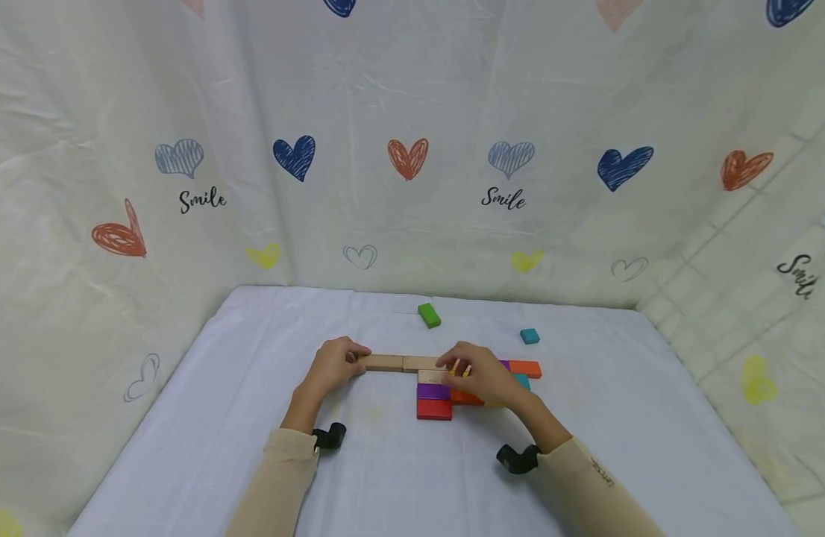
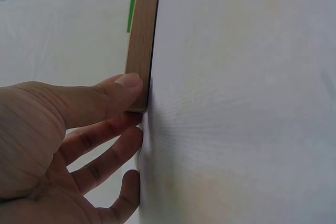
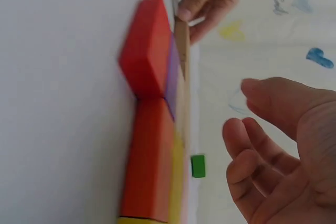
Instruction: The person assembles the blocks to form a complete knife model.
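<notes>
In the head view my left hand [image 1: 330,367] pinches the outer end of a plain wooden block [image 1: 383,363], thumb on its near face in the left wrist view. That block lies end to end with a second plain block [image 1: 419,363]. Several coloured blocks lie against this row, among them a purple block [image 1: 433,391], a red block [image 1: 434,409] and an orange block [image 3: 148,161]. My right hand [image 1: 482,373] is above the group, hiding part of it. With fingers loosely bent, it holds nothing in the right wrist view.
Behind the row a green block [image 1: 429,315] lies alone, and a teal block [image 1: 529,336] sits farther right. Another orange block [image 1: 525,368] forms the group's right end. White cloth [image 1: 372,477] covers the table, and a heart-printed curtain [image 1: 412,216] hangs behind.
</notes>
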Available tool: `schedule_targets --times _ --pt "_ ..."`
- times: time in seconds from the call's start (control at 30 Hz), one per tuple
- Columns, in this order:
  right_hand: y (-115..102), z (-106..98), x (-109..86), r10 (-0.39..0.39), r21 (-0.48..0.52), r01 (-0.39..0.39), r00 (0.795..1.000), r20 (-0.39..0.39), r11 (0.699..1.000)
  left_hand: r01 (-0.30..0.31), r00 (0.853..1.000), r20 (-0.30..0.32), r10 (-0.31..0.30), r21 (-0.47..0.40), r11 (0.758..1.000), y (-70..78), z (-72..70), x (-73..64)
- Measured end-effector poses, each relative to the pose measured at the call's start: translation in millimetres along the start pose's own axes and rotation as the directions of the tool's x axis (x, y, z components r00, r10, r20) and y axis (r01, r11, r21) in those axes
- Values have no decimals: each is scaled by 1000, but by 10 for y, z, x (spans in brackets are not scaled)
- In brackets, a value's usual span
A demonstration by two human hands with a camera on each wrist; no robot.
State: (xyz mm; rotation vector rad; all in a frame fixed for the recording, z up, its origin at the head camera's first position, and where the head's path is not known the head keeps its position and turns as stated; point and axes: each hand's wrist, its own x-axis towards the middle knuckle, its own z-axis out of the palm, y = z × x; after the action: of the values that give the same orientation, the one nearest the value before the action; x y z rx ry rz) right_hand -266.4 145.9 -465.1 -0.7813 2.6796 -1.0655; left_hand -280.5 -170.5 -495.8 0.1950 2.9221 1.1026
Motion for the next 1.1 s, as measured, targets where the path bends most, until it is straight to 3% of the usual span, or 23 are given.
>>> schedule_targets --times 0.2,0.5,0.7,0.93,1.1 --pt "35 -140 414 44 83 -34 991 -127 996 -4 1000 -3 4 3 1000 -9 -4 -2" --pt "241 -174 952 145 199 -125 985 -90 972 -17 1000 -10 17 0 1000 -6 -3 -8" --pt "389 -211 1100 177 227 -164 984 -36 960 -18 1000 -11 18 13 1000 7 -8 4" --pt "517 -195 1212 263 170 -259 965 -1 951 0 1000 -6 0 9 1000 11 -17 12" --pt "562 -138 1283 285 148 -281 959 -5 948 -2 1000 -3 2 -8 1000 -3 -5 0"
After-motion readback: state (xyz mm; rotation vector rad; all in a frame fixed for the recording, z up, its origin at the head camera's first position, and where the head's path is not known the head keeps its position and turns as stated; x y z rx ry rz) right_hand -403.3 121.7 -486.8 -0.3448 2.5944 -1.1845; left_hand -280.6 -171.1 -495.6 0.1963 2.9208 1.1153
